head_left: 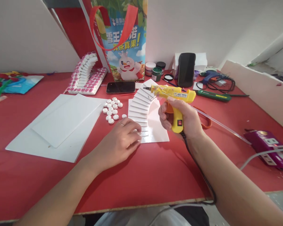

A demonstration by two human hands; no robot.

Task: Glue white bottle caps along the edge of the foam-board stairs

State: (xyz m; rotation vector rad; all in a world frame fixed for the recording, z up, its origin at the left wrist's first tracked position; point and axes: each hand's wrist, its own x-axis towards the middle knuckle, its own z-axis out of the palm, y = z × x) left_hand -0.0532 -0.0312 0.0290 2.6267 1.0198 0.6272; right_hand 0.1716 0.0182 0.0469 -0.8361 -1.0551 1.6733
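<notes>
My right hand [179,121] grips a yellow glue gun [173,94] by its handle, nozzle pointing left over a curved white foam staircase [141,105]. The staircase stands on a white base sheet [158,130]. My left hand [122,138] lies palm down on the table, its fingertips pressing the lowest steps at the base sheet's near left corner. A ring shows on one finger. A cluster of small white round pieces [112,110] lies just left of the staircase, beyond my left hand.
Large white foam boards [58,125] lie at left. At the back stand a finished pink-dotted staircase [85,73], a printed bag [126,40], two phones [120,87], paint jars [157,73], a blue glue gun [211,77]. A purple power strip [266,146] sits at right.
</notes>
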